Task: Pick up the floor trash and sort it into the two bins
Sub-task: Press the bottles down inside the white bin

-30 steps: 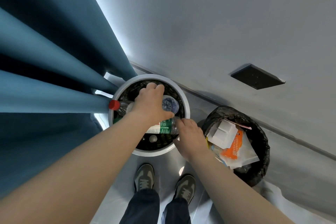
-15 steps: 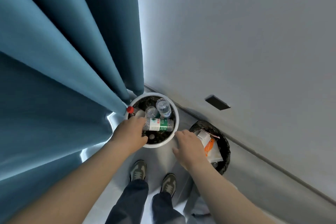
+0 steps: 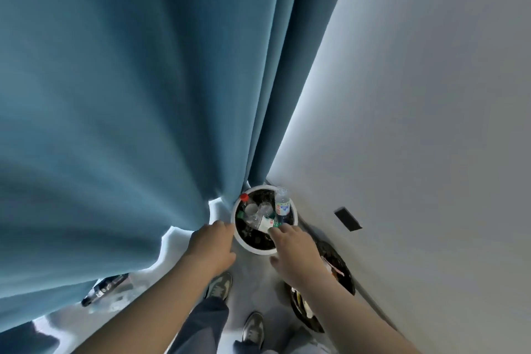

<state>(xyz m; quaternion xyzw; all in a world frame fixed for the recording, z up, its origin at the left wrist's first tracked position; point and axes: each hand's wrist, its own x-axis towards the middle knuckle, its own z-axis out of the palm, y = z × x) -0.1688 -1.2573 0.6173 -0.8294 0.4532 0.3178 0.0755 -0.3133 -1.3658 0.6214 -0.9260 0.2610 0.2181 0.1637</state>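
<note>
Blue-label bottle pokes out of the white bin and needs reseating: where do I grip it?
Probably grip the bottle by its clear shoulder, from above: that end rises free over the bin's far rim, while its base sits low among other bottles.

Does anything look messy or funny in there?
Yes. In the round white bin, a clear plastic bottle with a blue label sticks up over the rim, and a red-capped bottle pokes over it too.
</note>
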